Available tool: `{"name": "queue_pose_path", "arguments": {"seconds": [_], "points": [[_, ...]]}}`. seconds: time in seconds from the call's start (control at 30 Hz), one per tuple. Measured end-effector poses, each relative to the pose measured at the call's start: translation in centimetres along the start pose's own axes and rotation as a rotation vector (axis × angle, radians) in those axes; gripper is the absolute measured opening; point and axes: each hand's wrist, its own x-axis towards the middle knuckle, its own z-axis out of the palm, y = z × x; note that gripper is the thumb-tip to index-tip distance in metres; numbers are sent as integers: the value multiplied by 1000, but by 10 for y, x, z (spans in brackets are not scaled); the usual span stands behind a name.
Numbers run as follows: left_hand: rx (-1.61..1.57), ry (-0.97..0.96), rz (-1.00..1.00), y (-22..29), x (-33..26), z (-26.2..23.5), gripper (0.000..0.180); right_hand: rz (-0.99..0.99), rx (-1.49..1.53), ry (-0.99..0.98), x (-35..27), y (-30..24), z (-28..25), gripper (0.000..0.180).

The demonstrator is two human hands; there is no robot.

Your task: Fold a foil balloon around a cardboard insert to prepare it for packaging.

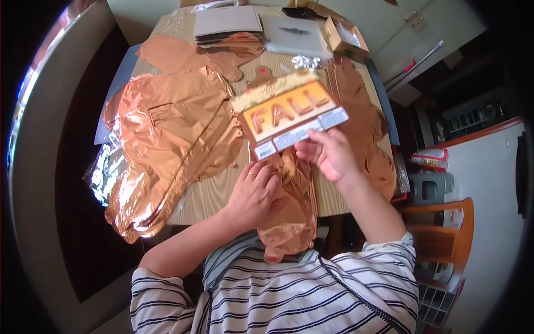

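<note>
My right hand [334, 157] pinches the lower edge of a printed cardboard package card [292, 114], orange and brown with pictured balloon letters. The card is held tilted above the table's middle. Below it, my left hand [253, 192] has its fingers curled on a flat copper-coloured foil balloon [286, 225], which hangs over the near table edge onto my lap. Just what the left fingertips grip is partly hidden. Part of this balloon, or another foil piece, shows beyond the card as a tab [263, 72].
A pile of copper foil balloons [167, 133] covers the table's left side; another stack [361, 122] lies at right. At the back are grey-white sheets [227, 23], clear plastic bags [295, 36] and an open cardboard box [346, 36]. A wooden chair [445, 234] stands at right.
</note>
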Motion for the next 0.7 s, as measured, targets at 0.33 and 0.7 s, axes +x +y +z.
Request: {"name": "queue_pose_path", "arguments": {"seconds": [0.33, 0.7], "points": [[150, 169, 33, 2, -45, -39, 39, -443, -1215, 83, -112, 43, -36, 26], [36, -143, 91, -23, -34, -35, 46, -925, -1665, -63, -139, 94, -66, 51]]}}
